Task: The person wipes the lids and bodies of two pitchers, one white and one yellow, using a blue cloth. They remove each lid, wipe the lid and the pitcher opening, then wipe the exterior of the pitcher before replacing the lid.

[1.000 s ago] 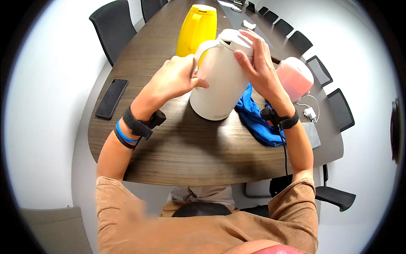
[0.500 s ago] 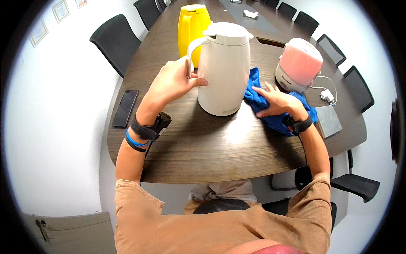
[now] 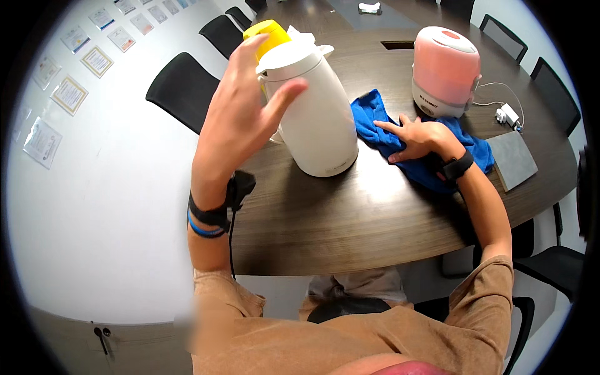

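A white thermos jug (image 3: 319, 125) with a spout and side handle stands upright on the table in front of me. My left hand (image 3: 234, 122) is raised at its left side near the lid, thumb and fingers spread, gripping nothing. It partly hides the handle and the yellow jug (image 3: 272, 36) behind; whether it touches the white jug I cannot tell. To the right, a crumpled blue cloth (image 3: 374, 119) lies on the table. My right hand (image 3: 422, 139) rests on this cloth with its fingers stretched out.
A pink and white electric lunch box (image 3: 445, 72) stands beyond the cloth. Its cord and white plug (image 3: 509, 115) lie to the right, near a grey notebook (image 3: 515, 161). Black chairs (image 3: 184, 90) line the table (image 3: 325, 231). Framed certificates (image 3: 70, 95) hang on the left wall.
My left hand has let go of the white jug's handle and risen beside its lid, fingers spread. My right hand stays on the cloth. The view has shifted.
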{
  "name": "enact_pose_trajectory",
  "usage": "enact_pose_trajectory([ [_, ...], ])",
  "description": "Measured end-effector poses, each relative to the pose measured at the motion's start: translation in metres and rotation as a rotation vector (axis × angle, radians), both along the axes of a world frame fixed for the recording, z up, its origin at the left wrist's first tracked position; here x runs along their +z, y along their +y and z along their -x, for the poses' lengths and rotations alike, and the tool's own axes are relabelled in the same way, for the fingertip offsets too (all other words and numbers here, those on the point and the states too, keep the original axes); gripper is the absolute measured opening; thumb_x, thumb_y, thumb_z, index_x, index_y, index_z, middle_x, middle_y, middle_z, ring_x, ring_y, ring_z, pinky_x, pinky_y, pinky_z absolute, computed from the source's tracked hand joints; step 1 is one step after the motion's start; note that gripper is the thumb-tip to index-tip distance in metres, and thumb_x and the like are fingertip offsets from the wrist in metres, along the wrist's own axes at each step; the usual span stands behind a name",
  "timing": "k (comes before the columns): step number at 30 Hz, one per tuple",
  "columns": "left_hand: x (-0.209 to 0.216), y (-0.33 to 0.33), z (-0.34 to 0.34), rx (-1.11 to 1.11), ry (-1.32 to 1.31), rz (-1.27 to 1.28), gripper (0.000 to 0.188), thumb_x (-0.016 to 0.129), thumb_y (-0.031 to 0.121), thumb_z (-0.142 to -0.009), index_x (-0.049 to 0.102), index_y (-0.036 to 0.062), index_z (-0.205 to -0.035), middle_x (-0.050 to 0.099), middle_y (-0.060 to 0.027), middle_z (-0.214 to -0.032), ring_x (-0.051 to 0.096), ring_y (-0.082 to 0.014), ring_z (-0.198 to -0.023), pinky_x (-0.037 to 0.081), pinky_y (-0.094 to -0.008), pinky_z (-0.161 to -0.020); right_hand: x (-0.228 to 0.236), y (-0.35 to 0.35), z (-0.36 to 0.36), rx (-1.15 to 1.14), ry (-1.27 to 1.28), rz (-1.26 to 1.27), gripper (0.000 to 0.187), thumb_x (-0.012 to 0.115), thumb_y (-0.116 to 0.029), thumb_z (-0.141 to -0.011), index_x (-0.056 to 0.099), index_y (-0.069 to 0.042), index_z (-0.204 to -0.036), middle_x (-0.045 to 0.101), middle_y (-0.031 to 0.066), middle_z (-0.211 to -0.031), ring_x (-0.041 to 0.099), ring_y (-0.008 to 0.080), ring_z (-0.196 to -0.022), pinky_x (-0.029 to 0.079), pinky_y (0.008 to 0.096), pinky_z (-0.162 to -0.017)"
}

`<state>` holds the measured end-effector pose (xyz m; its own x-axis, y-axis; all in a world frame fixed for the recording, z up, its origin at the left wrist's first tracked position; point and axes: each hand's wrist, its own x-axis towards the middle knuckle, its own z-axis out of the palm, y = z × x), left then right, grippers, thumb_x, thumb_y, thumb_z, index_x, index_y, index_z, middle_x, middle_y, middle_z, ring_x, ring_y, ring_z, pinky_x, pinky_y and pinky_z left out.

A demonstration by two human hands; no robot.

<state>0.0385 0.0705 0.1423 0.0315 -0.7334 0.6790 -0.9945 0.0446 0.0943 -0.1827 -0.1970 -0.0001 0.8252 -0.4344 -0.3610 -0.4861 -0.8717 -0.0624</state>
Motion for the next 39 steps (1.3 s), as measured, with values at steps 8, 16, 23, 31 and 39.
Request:
enact_pose_trajectory([
  [8,0.023,-0.079,0.01,0.216,-0.156,-0.39,0.079,0.059,0.073,-0.105,0.068,0.0086,-0.15,0.073,-0.0252,-0.136,0.074,-0.0371,-0.123,0.061,-0.047,-0.102,0.004,-0.007,0.016,0.086,-0.073,-0.13,0.111,0.085,-0.064,-0.09,0.02,-0.039,-0.177,0.026,0.0356,-0.174,0.037,0.065,-0.153,0.043,0.0628,-0.123],
  [16,0.008,-0.031,-0.036,0.206,-0.039,-0.132,0.059,0.065,0.058,-0.106,0.066,0.0181,-0.15,0.073,-0.0186,-0.135,0.078,-0.0362,-0.109,0.067,-0.0468,-0.09,0.03,-0.053,0.075,0.189,-0.394,-0.318,0.117,0.098,-0.064,-0.071,0.045,-0.031,-0.169,0.032,0.0304,-0.176,0.04,0.0504,-0.158,0.043,0.0575,-0.126],
  [23,-0.008,0.049,-0.1,0.341,0.429,-0.067,0.063,0.067,0.054,-0.106,0.065,0.0067,-0.146,0.075,-0.0192,-0.123,0.074,-0.0261,-0.107,0.061,-0.0397,-0.091,0.004,-0.036,0.07,0.221,-0.202,-0.194,0.121,0.103,-0.041,-0.069,0.037,-0.04,-0.172,0.033,0.0336,-0.173,0.049,0.0501,-0.151,0.046,0.0542,-0.123],
  [31,-0.076,0.067,-0.12,0.14,0.744,0.034,0.057,0.062,0.051,-0.113,0.062,0.0064,-0.148,0.071,-0.0109,-0.13,0.066,-0.0181,-0.117,0.054,-0.0333,-0.101,0.004,0.017,0.001,0.237,-0.331,-0.215,0.124,0.092,-0.008,-0.082,0.02,-0.049,-0.175,0.03,0.0325,-0.175,0.057,0.0474,-0.144,0.053,0.0523,-0.119],
  [39,-0.105,0.047,-0.144,-0.058,0.833,-0.086,0.092,0.071,0.077,-0.096,0.055,0.0061,-0.152,0.066,-0.0096,-0.131,0.063,-0.0173,-0.121,0.052,-0.0331,-0.104,0.002,-0.002,-0.036,0.327,-0.205,-0.185,0.105,0.093,-0.013,-0.081,0.041,-0.032,-0.17,0.055,0.0206,-0.159,0.061,0.0413,-0.14,0.054,0.0486,-0.117],
])
